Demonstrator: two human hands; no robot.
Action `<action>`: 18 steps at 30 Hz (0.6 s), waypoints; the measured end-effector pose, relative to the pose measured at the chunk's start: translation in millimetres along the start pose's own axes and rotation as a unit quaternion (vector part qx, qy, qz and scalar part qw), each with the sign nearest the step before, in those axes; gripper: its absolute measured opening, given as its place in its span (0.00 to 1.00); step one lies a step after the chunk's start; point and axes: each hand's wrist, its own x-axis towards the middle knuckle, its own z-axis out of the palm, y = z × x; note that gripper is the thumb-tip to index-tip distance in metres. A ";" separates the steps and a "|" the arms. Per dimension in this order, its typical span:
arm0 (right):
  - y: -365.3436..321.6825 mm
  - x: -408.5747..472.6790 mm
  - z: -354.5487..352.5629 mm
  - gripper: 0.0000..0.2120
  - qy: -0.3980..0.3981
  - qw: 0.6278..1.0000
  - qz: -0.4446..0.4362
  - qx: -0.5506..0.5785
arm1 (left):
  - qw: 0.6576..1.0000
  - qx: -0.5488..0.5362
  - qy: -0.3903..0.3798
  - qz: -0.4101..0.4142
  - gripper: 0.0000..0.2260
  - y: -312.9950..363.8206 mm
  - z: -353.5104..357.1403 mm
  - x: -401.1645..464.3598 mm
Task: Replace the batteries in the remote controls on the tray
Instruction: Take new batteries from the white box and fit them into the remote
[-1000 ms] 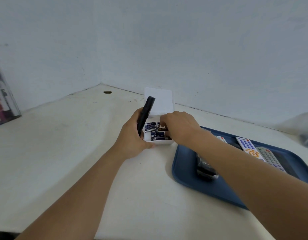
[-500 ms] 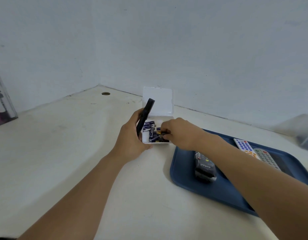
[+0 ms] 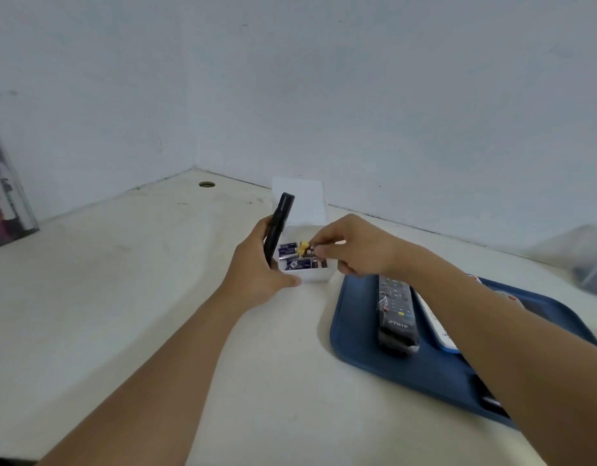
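Head view, left hand [image 3: 257,267] gripping black remote [image 3: 277,227] upright, tip tilted away, right hand [image 3: 354,247] pinching battery [image 3: 305,248] lengthwise

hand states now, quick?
Left hand: grips black remote.
Right hand: pinches battery over the box.

2 bare arms reach out, the left hand [image 3: 257,274] and right hand [image 3: 354,247] (no sleeves, rings or watch showing)
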 end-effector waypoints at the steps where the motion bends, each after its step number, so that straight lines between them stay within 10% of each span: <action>1: 2.4 -3.4 -2.7 0.07 0.017 0.997 0.002 0.081 | 1.000 0.003 0.000 -0.017 0.40 -0.3 0.2 1.3; 6: 15.5 -26.5 -10.7 0.10 0.026 0.907 0.018 0.420 | 0.998 -0.003 0.021 -0.055 0.37 5.8 -0.7 -0.5; 13: 40.9 -75.3 -29.8 0.08 0.078 0.824 0.037 0.560 | 0.977 -0.074 0.180 -0.083 0.18 46.3 0.2 -25.0; 18: 66.6 -112.7 -49.5 0.10 0.105 0.825 0.007 0.555 | 0.927 -0.336 -0.046 -0.162 0.20 129.2 79.9 -21.9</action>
